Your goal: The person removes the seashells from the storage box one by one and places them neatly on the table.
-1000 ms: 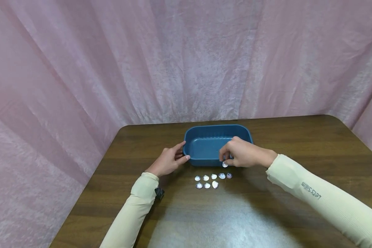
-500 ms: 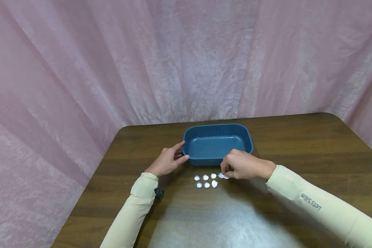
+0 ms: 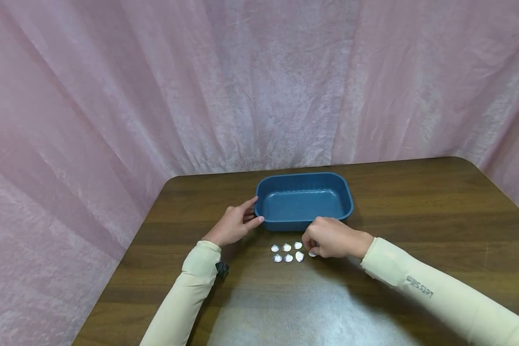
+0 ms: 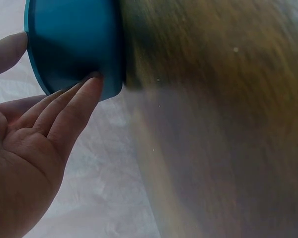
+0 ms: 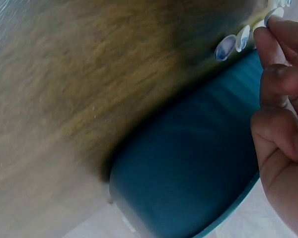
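A blue plastic basin stands near the table's back edge. My left hand rests at its left end, thumb and index finger at the rim. In the left wrist view, straight fingers lie against the basin's outer wall. My right hand pinches a small white seashell between thumb and fingertip, at or just above the tabletop in front of the basin. Left of it lie two short rows of seashells. The right wrist view shows a purplish seashell that my right hand hides in the head view.
The brown wooden table has rounded back corners, with a pink curtain hanging behind it. A dark object sits under my left wrist. Light glares off the front of the tabletop.
My right hand, holding a seashell, has come from the basin's front wall toward me, over the back row's right end, then slightly left beside the front row. The left hand stays put.
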Motion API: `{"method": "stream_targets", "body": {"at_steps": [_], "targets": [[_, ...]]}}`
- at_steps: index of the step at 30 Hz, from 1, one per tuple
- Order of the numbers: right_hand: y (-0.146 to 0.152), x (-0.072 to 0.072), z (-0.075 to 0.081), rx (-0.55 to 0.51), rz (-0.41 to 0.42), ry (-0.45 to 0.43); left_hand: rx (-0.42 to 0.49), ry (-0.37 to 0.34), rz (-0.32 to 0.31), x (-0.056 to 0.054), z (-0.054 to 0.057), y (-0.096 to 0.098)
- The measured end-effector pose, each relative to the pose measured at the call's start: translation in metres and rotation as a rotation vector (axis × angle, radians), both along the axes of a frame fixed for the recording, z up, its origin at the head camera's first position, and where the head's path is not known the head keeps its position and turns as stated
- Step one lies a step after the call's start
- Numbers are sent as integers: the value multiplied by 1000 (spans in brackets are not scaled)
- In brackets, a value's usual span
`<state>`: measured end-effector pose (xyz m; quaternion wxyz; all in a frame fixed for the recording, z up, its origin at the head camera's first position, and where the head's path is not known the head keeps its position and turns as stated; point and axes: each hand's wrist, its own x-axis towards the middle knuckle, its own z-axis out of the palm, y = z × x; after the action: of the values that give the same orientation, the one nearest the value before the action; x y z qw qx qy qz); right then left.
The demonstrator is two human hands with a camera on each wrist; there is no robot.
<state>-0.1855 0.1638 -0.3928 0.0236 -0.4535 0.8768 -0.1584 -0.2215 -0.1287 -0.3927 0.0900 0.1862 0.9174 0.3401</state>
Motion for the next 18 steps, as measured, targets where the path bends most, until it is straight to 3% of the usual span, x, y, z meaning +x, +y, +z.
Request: {"method": "stream_targets", "body": {"at_steps": [5, 18], "targets": [[-4, 1, -2, 17, -5, 36, -3, 3, 1, 0, -1, -1], [-3, 2, -4, -1, -14, 16, 0, 9, -6, 1, 0, -1]]}}
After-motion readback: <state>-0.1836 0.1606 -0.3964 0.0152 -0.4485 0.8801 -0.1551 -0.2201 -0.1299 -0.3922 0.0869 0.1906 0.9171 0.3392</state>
